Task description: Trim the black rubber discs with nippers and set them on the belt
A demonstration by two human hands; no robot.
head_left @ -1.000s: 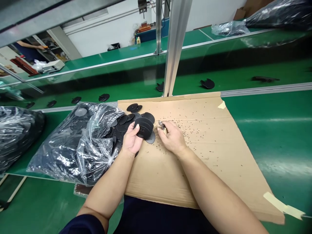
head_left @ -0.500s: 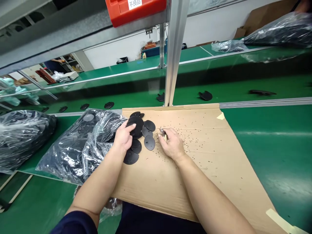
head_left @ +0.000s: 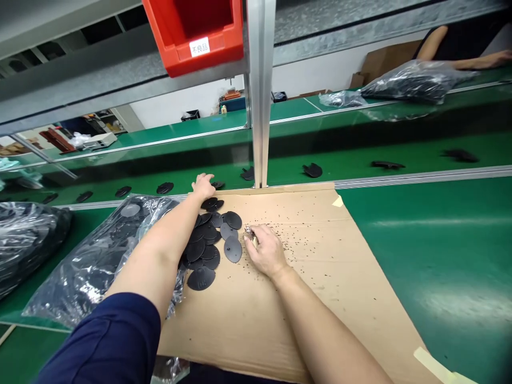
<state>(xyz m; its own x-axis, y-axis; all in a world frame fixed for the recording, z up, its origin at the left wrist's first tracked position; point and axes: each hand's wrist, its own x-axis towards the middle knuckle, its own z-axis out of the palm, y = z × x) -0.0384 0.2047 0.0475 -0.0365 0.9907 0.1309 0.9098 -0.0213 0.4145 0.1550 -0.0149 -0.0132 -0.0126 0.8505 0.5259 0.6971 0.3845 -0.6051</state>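
Observation:
My left hand (head_left: pixel 204 186) reaches over the far edge of the cardboard to the green belt, fingers stretched out. Beside its fingertips lies a black oval piece (head_left: pixel 218 185), partly hidden by the hand. Closed round small nippers (head_left: pixel 249 233), my right hand (head_left: pixel 266 250) rests on the cardboard sheet (head_left: pixel 256 320); only the metal tip and a bit of pale handle show. Between my arms lies a loose pile of thin black oval discs (head_left: pixel 204 240). A greyish disc (head_left: pixel 232 249) is nearest to the right hand. Tiny black scraps (head_left: pixel 296 234) are scattered around that hand.
Left of the pile lies a clear plastic bag (head_left: pixel 92 261) of black discs, with another bag (head_left: pixel 32 240) beyond. A metal post (head_left: pixel 261 96) rises behind the cardboard. Overhead hangs a red bin (head_left: pixel 200 48). Black parts (head_left: pixel 312 170) line the belt. A co-worker's arm (head_left: pixel 472 63) shows far right.
My left hand has left the disc pile, where it held a round black disc, and moved forward to the belt. A black piece now shows there. The right hand keeps the nippers.

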